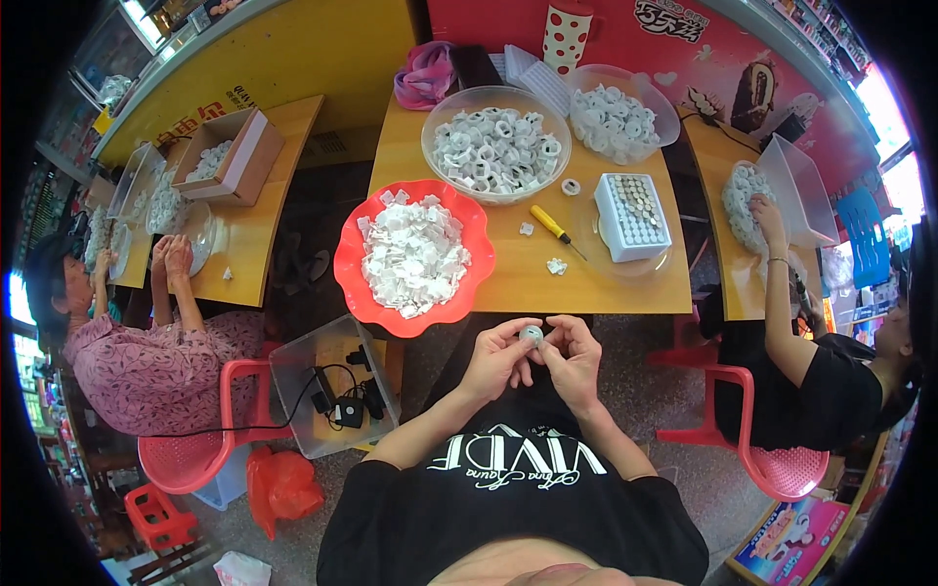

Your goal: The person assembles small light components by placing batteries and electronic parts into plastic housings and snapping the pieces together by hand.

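Pinching a small round pale part (532, 334) between thumb and fingers, the left hand (494, 357) met the right hand (570, 359) just off the middle of the desk's (625, 297) near edge; the right hand's fingertips were closed on the same part from the other side, so the two hands nearly touched. A red scalloped bowl (479, 277) of flat white pieces (410, 254) covered the desk's near left corner, its rim jutting past the edge; a clear bowl (431, 164) heaped with white rings (500, 146) stood toward the far edge, and a smaller clear tub (668, 125) of white parts (614, 115) at the far right corner; near the right edge stood a white box (630, 252) packed with rows of round-topped pieces; left of it lay a yellow-handled screwdriver (549, 224), pointing toward the near right corner.
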`<state>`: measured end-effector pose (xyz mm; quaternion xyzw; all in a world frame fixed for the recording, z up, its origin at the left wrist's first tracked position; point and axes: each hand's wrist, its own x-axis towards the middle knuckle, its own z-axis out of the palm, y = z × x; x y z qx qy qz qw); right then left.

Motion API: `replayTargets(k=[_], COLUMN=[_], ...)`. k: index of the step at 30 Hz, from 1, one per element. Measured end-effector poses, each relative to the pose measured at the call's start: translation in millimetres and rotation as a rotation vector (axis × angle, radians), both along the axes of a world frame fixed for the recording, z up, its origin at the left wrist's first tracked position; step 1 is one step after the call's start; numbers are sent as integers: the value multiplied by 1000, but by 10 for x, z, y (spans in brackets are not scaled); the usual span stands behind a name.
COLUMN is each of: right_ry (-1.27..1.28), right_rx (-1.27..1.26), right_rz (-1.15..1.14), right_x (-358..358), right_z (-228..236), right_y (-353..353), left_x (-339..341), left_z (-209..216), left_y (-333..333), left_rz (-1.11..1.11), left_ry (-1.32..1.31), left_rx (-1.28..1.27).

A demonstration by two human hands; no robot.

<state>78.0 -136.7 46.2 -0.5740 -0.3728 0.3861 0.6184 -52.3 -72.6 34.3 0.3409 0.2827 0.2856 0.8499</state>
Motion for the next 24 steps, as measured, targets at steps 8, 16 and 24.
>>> replayTargets(k=[8, 16, 24], right_ry=[-103, -294, -463], right_rx=[68, 99, 128], right_rz=[-107, -87, -63], right_x=[-103, -111, -11], right_z=[-13, 20, 183], right_y=[20, 26, 94], left_x=[37, 36, 69], left_z=[45, 68, 85], left_y=[-54, -25, -125], left_rz=[88, 69, 229], left_ry=[95, 115, 271], left_rx=[213, 254, 532])
